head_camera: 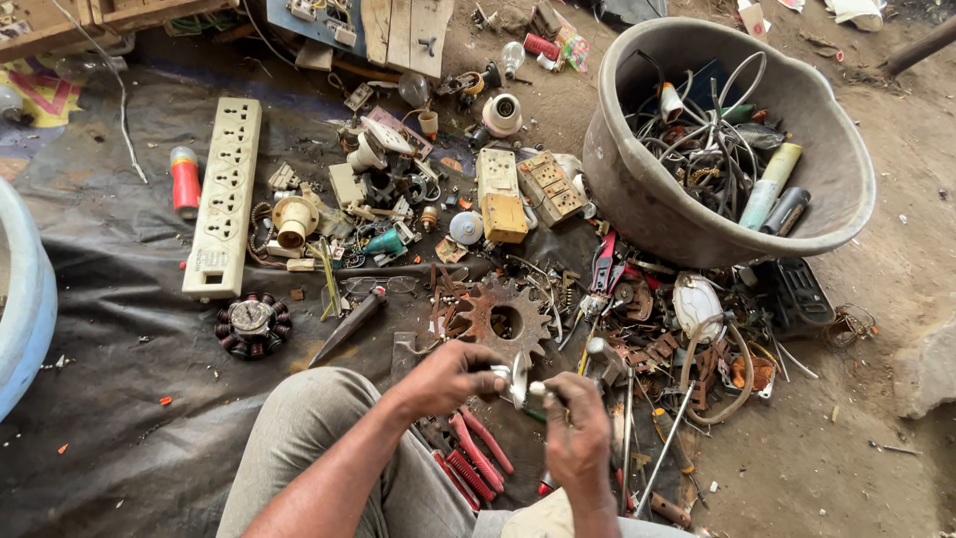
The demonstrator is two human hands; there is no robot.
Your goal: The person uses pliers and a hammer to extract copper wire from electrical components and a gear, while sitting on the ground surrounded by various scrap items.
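Note:
My left hand (450, 380) grips a small shiny metal part (519, 379) held just above my knees. My right hand (578, 430) is closed on a thin tool (539, 391) whose tip meets that part. Both hands hover over a rusty toothed gear (503, 319) and red-handled pliers (476, 450) lying on the dark sheet. What exactly the metal part is cannot be made out.
A large grey tub (637, 189) full of wires and tubes stands at the right. A long cream power strip (225, 194), a red cylinder (185, 181), a coil stator (252, 324), switches, bulbs and scrap cover the black sheet (119, 399). A blue basin rim (25, 299) is at the left.

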